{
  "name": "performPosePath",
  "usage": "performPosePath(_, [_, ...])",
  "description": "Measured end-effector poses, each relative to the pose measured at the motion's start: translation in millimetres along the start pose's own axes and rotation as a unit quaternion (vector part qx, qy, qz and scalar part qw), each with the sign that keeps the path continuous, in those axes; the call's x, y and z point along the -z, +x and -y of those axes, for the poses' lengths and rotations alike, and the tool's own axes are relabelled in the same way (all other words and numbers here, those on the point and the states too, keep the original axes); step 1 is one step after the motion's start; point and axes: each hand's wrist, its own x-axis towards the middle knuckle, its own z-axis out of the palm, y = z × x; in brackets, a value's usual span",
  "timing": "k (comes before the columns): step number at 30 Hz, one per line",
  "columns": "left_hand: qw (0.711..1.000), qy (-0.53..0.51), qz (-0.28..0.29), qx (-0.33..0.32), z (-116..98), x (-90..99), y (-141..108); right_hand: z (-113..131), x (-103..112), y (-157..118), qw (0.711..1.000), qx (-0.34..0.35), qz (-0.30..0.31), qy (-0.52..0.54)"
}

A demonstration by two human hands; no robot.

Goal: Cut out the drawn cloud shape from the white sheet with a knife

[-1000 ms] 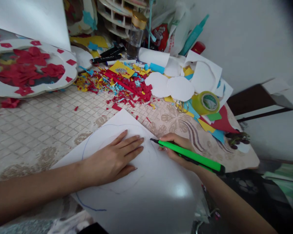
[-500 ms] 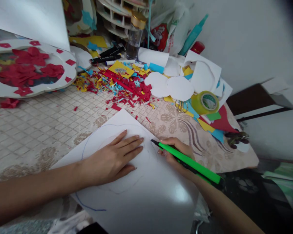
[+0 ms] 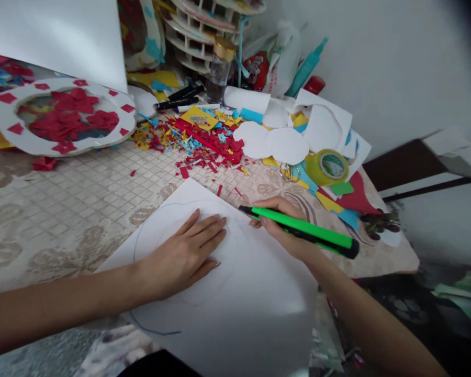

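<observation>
A large white sheet (image 3: 251,309) with a curved blue line and faint pencil-like curves lies at the table's near edge. My left hand (image 3: 188,248) rests flat on it, fingers stretched out, holding nothing. In my right hand (image 3: 284,225) is a green-and-black utility knife (image 3: 306,228), its fingers closed around the front part. The knife's dark tip points left, close to the sheet's upper right edge. Whether the tip touches the paper I cannot tell.
Colourful paper scraps (image 3: 208,139) lie beyond the sheet. Behind are white scalloped cutouts (image 3: 288,145), a tape roll (image 3: 327,166), scissors handles (image 3: 290,173) and a gold-capped bottle (image 3: 220,70). A white oval frame with red flowers (image 3: 113,133) stands left; a wall (image 3: 400,68) rises right.
My right hand has lifted and shifted away from me with the knife, bringing its tip nearer the sheet's edge. My left hand stays flat on the sheet. The view has shifted slightly.
</observation>
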Motion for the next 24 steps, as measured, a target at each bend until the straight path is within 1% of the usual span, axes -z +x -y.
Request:
performPosePath(3, [1.0, 0.006, -0.003, 0.025, -6.2, -1.9, -5.3, 8.9, -1.6, 9.2, 0.999, 0.004, -0.047, -0.004])
performPosePath(5, [0.999, 0.003, 0.01, 0.032, -9.7, 2.3, -10.3, 8.2, -2.6, 6.3, 0.996, -0.005, -0.083, -0.021])
performPosePath(8, [0.998, -0.015, 0.056, 0.014, -15.7, 18.4, -21.5, -2.3, -2.3, -6.4, 0.991, -0.065, -0.118, -0.01])
performPosePath(10, [0.993, -0.043, 0.112, -0.021, -21.1, 31.5, -30.5, -11.4, -2.1, -14.9, 0.985, -0.121, -0.115, 0.03])
performPosePath(12, [0.981, -0.075, 0.171, -0.053, -27.5, 41.3, -38.2, -18.2, -3.3, -19.7, 0.981, -0.154, -0.098, 0.072])
performPosePath(14, [0.973, -0.086, 0.208, -0.058, -34.5, 45.7, -42.7, -21.0, -5.8, -20.0, 0.981, -0.151, -0.08, 0.097])
performPosePath(16, [0.971, -0.077, 0.223, -0.044, -41.4, 45.5, -44.2, -20.6, -8.9, -16.3, 0.984, -0.132, -0.066, 0.105])
performPosePath(19, [0.976, -0.041, 0.212, -0.023, -51.2, 40.0, -45.5, -18.2, -12.6, -4.2, 0.988, -0.106, -0.047, 0.099])
performPosePath(21, [0.984, -0.006, 0.176, -0.011, -57.8, 33.1, -47.7, -17.0, -14.1, 8.8, 0.99, -0.082, -0.031, 0.113])
performPosePath(24, [0.993, 0.048, 0.109, 0.02, -68.8, 18.2, -49.5, -16.1, -17.8, 36.3, 0.987, -0.03, 0.009, 0.159])
